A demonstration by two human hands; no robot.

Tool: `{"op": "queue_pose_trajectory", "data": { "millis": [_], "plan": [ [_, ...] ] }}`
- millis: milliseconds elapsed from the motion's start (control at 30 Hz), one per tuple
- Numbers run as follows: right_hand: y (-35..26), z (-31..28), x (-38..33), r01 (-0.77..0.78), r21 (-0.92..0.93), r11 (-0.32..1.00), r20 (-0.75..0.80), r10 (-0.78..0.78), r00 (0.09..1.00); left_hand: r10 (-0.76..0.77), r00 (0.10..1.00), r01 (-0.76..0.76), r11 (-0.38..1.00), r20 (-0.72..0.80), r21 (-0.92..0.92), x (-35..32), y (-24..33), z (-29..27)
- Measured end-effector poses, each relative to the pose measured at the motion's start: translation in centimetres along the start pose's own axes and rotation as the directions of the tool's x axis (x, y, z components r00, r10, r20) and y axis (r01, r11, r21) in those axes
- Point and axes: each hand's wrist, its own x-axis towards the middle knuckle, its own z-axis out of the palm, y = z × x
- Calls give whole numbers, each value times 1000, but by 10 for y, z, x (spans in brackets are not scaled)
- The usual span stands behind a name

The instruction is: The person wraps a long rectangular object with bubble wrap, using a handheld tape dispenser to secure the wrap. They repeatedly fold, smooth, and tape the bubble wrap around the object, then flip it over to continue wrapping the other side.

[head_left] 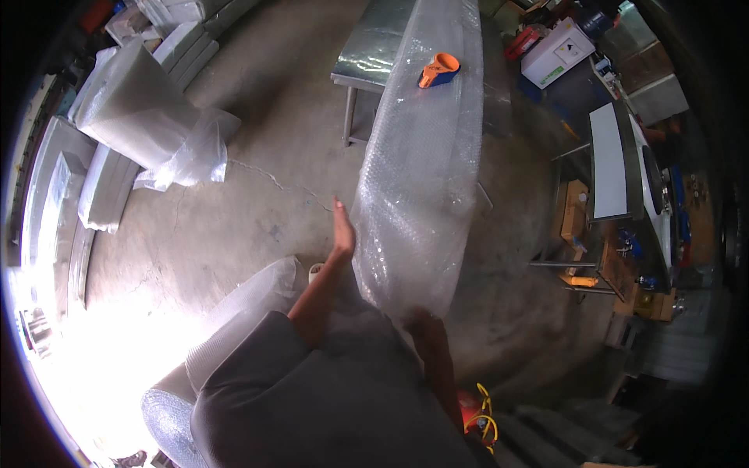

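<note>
A long object wrapped in bubble wrap (417,179) stretches away in front of me, its far part lying over a metal table. My left hand (342,228) is held flat against the left side of the wrap, fingers straight and together. At the near end of the wrapped piece is my right hand (424,321), dark and smeared, so its fingers cannot be made out. On top of the wrap, towards the far end, rests an orange and blue tape dispenser (440,70). What lies under the wrap is hidden.
The metal table (363,76) has a corner jutting out left. A large bubble wrap roll (168,398) sits at my lower left. Wrapped packages (140,109) are stacked at far left. A cluttered workbench (632,187) stands right; yellow tubing (488,413) lies behind my right arm.
</note>
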Motion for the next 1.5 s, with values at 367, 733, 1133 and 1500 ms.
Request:
{"op": "queue_pose_trajectory", "data": {
  "millis": [367,733,1133,1500],
  "plan": [
    [-27,-14,5,-244,404,882,-26,277,960,-16,838,211,932,-546,296,-31,-13,126],
    [-40,-13,-3,-126,474,871,-30,159,987,-570,477,-850,-106,669,515,-13,81,-75],
    [-33,45,-4,-106,688,718,-241,364,900,-835,33,-973,100,549,210,61,12,59],
    [7,67,-7,-37,444,895,-492,278,825,-957,4,-931,101,289,350,20,40,96]
  ]
}}
